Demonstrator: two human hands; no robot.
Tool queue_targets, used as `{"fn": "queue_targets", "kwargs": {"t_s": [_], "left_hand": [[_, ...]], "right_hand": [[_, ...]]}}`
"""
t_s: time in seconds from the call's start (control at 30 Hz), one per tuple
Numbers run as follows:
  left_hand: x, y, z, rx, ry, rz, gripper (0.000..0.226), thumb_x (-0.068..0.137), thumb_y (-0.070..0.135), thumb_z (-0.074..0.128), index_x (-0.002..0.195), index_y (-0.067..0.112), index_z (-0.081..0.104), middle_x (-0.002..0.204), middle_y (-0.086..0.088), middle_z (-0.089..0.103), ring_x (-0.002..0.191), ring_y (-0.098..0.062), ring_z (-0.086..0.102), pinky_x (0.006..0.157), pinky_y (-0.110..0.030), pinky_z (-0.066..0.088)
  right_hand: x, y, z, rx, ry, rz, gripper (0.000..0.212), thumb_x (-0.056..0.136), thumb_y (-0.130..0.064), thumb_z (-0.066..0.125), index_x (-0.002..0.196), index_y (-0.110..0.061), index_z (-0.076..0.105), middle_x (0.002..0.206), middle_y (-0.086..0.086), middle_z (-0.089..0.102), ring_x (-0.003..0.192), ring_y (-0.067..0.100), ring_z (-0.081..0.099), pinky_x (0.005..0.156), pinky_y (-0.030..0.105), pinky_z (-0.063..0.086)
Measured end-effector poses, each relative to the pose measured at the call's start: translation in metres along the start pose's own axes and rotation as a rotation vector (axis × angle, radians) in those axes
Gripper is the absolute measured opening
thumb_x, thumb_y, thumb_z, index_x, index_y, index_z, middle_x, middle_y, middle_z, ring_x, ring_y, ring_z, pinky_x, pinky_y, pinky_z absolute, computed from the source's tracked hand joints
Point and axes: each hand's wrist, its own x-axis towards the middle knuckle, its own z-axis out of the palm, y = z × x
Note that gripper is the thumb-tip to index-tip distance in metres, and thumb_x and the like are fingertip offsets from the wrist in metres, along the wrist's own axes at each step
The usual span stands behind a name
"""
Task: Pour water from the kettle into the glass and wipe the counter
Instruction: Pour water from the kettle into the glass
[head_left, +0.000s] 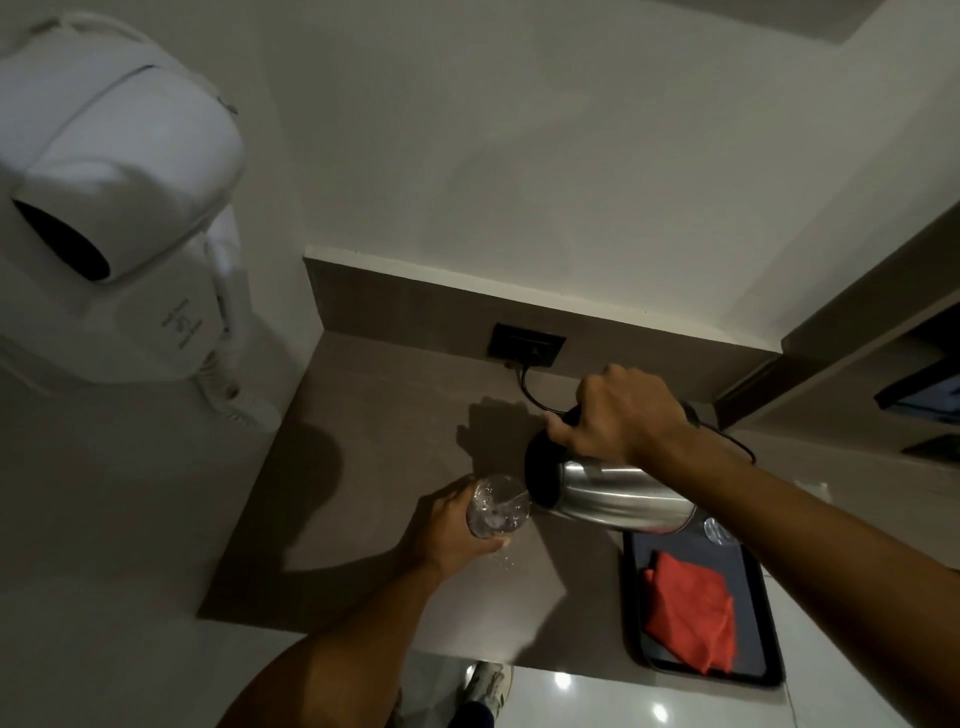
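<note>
The right hand (621, 410) is wrapped around the black handle of the steel kettle (613, 491), which is tipped nearly onto its side with the mouth toward the glass (497, 506). The left hand (454, 527) is closed around that glass, holding it tilted at or just above the counter (374, 431), its rim touching or almost touching the kettle's lip. Water is churning inside the glass, and a few drops lie on the counter just beside the left fingers, so the pour looks underway and a wipe will be needed.

The kettle probably carries most of its weight in the water, so the handle is the only sensible hold (the polished body would be slick and may be hot). The glass is thin, clear and breakable; wet on the outside, it could slip, so a full wrap around its wall suits it better than a pinch. The red cloth (693, 613) is soft and limp, lying folded on the black tray (769, 675) to the right, and can be bunched from any edge.

The counter is a smooth brown slab in a corner of plain walls, with 1 dark socket (525, 345) in the upstand and a cord running from it behind the kettle. A white wall-mounted hair dryer (104, 208) hangs at the left, and glossy floor tiles show below the counter's front edge
</note>
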Motion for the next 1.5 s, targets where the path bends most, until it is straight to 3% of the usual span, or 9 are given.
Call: {"fn": "queue_targets", "kwargs": {"t_s": [0.47,0.7,1.1,1.2,1.33,1.4,1.5], "left_hand": [[0.000,0.002,-0.001,0.012,-0.009,-0.009,0.086,0.055,0.054,0.087,0.131,0.028,0.056,0.125,0.009,0.068,0.112,-0.007,0.063,0.094,-0.027,0.056],[-0.002,0.004,-0.003,0.009,-0.002,-0.048,0.085,0.055,0.055,0.086,0.130,0.031,0.056,0.125,0.011,0.067,0.112,-0.005,0.061,0.095,-0.022,0.053],[-0.001,0.005,-0.003,-0.004,-0.023,-0.051,0.086,0.057,0.052,0.088,0.133,0.029,0.054,0.128,0.007,0.066,0.116,-0.011,0.061,0.096,-0.032,0.056],[-0.002,0.005,-0.002,-0.008,-0.024,-0.049,0.085,0.058,0.050,0.088,0.133,0.027,0.054,0.128,0.006,0.066,0.116,-0.010,0.061,0.097,-0.030,0.055],[-0.003,0.007,-0.005,-0.016,-0.001,-0.029,0.085,0.058,0.046,0.089,0.134,0.025,0.055,0.129,0.005,0.066,0.116,-0.011,0.061,0.099,-0.028,0.052],[-0.003,0.009,-0.006,-0.033,-0.003,-0.027,0.083,0.058,0.044,0.089,0.133,0.026,0.056,0.128,0.005,0.066,0.115,-0.011,0.062,0.098,-0.025,0.052],[-0.004,0.008,-0.006,-0.048,-0.008,-0.031,0.080,0.059,0.041,0.089,0.131,0.027,0.057,0.127,0.005,0.067,0.114,-0.011,0.062,0.096,-0.023,0.051]], "right_hand": [[0.003,-0.004,0.004,0.026,-0.008,0.011,0.062,0.085,-0.066,0.042,0.046,-0.018,0.038,0.041,-0.005,0.037,0.035,0.013,0.034,0.043,0.020,0.027],[-0.001,-0.007,0.006,0.027,0.008,0.017,0.062,0.085,-0.066,0.042,0.047,-0.018,0.037,0.042,-0.004,0.037,0.035,0.013,0.034,0.043,0.020,0.027],[-0.010,-0.011,0.011,0.015,0.038,0.006,0.062,0.085,-0.067,0.040,0.047,-0.019,0.038,0.041,-0.005,0.037,0.034,0.011,0.031,0.041,0.019,0.021],[-0.013,-0.006,0.013,0.055,0.070,0.041,0.062,0.084,-0.064,0.045,0.044,-0.018,0.037,0.039,-0.004,0.036,0.032,0.012,0.032,0.039,0.020,0.019],[-0.020,0.008,0.019,0.182,0.072,0.135,0.062,0.084,-0.061,0.050,0.049,-0.010,0.054,0.042,0.004,0.051,0.035,0.020,0.044,0.038,0.029,0.037],[-0.028,0.016,0.022,0.292,0.066,0.154,0.059,0.085,-0.060,0.050,0.050,-0.013,0.057,0.041,0.003,0.053,0.036,0.019,0.048,0.039,0.030,0.038],[-0.040,0.030,0.029,0.438,0.104,0.191,0.052,0.088,-0.050,0.056,0.044,-0.023,0.048,0.036,-0.006,0.044,0.032,0.010,0.041,0.037,0.018,0.029]]}}
